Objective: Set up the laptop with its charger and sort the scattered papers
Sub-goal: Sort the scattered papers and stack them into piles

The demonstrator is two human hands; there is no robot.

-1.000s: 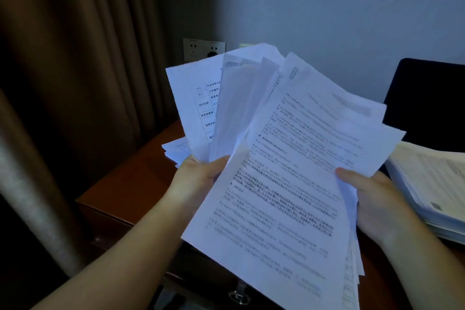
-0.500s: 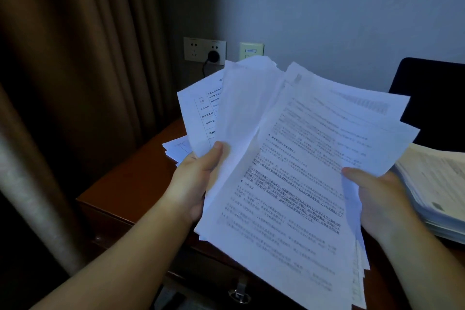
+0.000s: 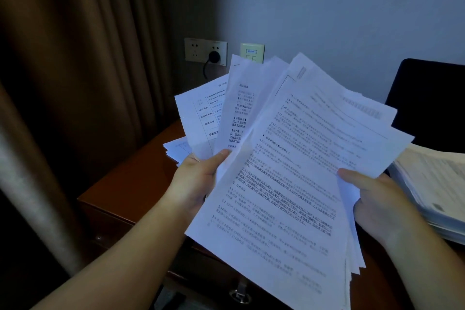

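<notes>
A fanned bundle of white printed papers (image 3: 289, 171) is held up over the wooden desk (image 3: 130, 184). My left hand (image 3: 196, 178) grips the sheets at the fan's left, thumb on top. My right hand (image 3: 377, 199) grips the right edge of the front sheets, thumb across the paper. A few more loose sheets (image 3: 176, 150) lie on the desk behind my left hand. A black plug with its cable (image 3: 214, 57) sits in the wall socket (image 3: 205, 50). The laptop (image 3: 427, 103) shows only as a dark shape at the right, mostly hidden.
A thick stack of documents (image 3: 435, 184) lies at the desk's right. Brown curtains (image 3: 75, 83) hang along the left. A second wall plate (image 3: 252, 52) is beside the socket. A metal drawer handle (image 3: 239, 293) shows below the desk front.
The fan of papers has tipped lower and spread wider, uncovering the socket and wall plate. A printed sheet now shows between the left sheets. Both hands keep their grip.
</notes>
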